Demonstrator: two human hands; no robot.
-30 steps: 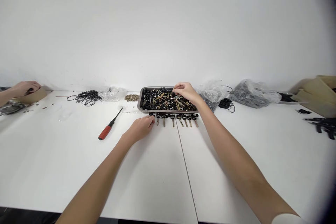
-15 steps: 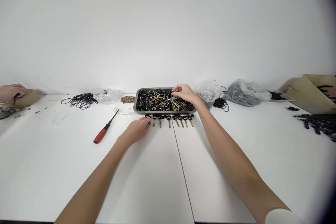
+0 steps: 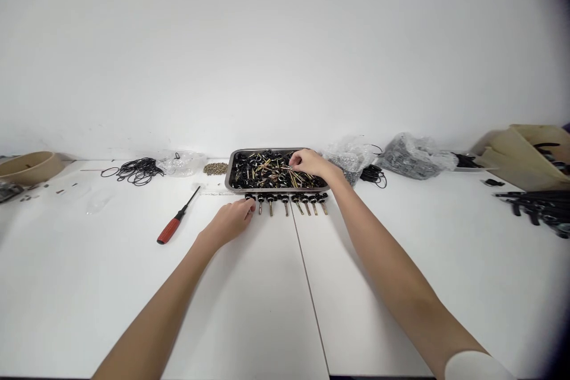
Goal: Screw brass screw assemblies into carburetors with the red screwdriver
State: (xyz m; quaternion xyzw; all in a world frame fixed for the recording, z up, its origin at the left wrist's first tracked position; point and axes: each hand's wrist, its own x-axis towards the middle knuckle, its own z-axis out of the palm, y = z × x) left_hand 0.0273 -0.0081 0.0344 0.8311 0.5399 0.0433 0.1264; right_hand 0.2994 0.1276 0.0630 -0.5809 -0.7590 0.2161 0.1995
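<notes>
My left hand [image 3: 232, 221] is closed at the left end of a row of black-headed metal pins [image 3: 285, 205], just below the tray. A black head [image 3: 250, 196] shows above its fingertips; the shaft under it is hidden by the fingers. My right hand [image 3: 310, 164] reaches into the right half of a metal tray [image 3: 229, 175], thumb and fingers pinched together. Some thin shiny piece lies at those fingertips, too small to make out. Loose black parts and brass-coloured pins [image 3: 267, 164] fill the tray.
Left of the tray are a pile of small brass pieces [image 3: 216, 168], a red-handled screwdriver [image 3: 178, 217], black cords [image 3: 140, 171] and a tan bowl [image 3: 33, 167]. Rightward lie plastic bags of parts [image 3: 412, 157], a tipped cream container [image 3: 521, 157] and black parts [image 3: 538, 211].
My right hand has dipped slightly lower over the tray's contents. My left hand stays at the row's left end. Another person's hand has left the tan bowl at far left.
</notes>
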